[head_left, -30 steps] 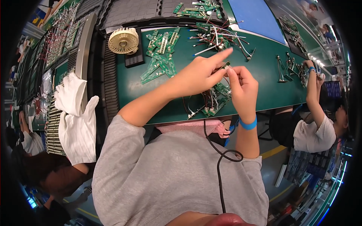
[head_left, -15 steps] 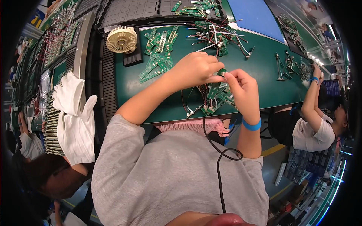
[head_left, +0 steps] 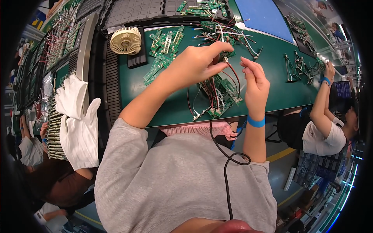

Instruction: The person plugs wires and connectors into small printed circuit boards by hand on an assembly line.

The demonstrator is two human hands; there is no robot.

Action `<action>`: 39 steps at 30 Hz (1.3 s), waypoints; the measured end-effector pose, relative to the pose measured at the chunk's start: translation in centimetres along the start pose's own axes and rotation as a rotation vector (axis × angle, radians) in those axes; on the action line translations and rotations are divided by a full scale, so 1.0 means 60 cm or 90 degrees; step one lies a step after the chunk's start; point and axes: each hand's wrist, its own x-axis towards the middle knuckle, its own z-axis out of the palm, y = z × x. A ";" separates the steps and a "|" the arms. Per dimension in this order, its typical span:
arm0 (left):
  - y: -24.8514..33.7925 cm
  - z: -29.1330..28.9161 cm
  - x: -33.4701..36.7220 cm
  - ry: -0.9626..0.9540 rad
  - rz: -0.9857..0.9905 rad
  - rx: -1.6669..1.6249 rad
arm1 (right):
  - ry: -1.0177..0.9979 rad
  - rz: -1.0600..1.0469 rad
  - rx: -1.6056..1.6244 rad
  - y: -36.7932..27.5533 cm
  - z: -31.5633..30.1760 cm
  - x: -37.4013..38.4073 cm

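A small green circuit board (head_left: 223, 58) is between the thumb and fingers of my left hand (head_left: 196, 66), largely hidden by them. From its white connector a red and black cable (head_left: 233, 70) curves down toward the pile below. My right hand (head_left: 256, 87) is just right of the cable, fingers loosely curled and apart, with nothing visible in them. Under my hands, near the table's front edge, lies a pile of green boards with wires (head_left: 222, 101). Beyond my left hand, loose green boards (head_left: 163, 52) are spread out. Farther back sits a heap of cables and boards (head_left: 225, 33).
A cream fan (head_left: 125, 40) on a black box stands at the back left of the green table (head_left: 287, 91). White gloves (head_left: 79, 132) hang at the left. Black trays (head_left: 134, 13) and a blue mat (head_left: 264, 19) lie at the back. A co-worker's arm (head_left: 322, 97) is at the right.
My hands have come apart: the right has moved slightly right, off the board. My left hand has lifted the board away a little, and the red and black cable now shows.
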 end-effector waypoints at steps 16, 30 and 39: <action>-0.019 -0.005 0.009 -0.141 -0.320 -0.453 | -0.154 0.242 0.174 -0.024 -0.003 0.005; -0.025 0.011 0.007 -0.142 -0.360 -0.602 | -0.096 0.250 0.233 -0.037 0.004 0.001; -0.020 0.014 0.008 -0.125 -0.343 -0.612 | -0.068 0.235 0.239 -0.034 0.004 -0.001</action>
